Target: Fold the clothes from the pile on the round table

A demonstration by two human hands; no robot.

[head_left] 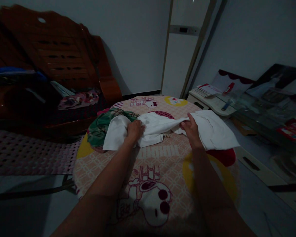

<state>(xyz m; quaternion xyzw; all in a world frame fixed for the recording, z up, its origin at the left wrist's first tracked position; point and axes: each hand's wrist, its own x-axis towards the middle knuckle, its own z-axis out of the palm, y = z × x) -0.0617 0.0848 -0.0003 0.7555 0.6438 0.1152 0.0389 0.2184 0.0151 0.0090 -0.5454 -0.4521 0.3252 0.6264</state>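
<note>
A white cloth garment (153, 128) lies stretched sideways across a round table with a patterned pink cover (160, 158). My left hand (135, 130) is closed on its left part, and my right hand (191, 128) pinches it farther right. Between the hands the fabric is drawn into a narrow fold. Beyond my right hand, a wide white part (217, 130) spreads flat toward the table's right edge. A green checked cloth (101, 126) is bunched at the left, partly under the white fabric.
A wooden bench (61, 59) with a pink cloth (80, 99) on it stands at the back left, with a woven seat (34, 153) nearer. On the right are a white cabinet (212, 102) and a glass surface holding several items. A tall white unit (181, 59) stands behind.
</note>
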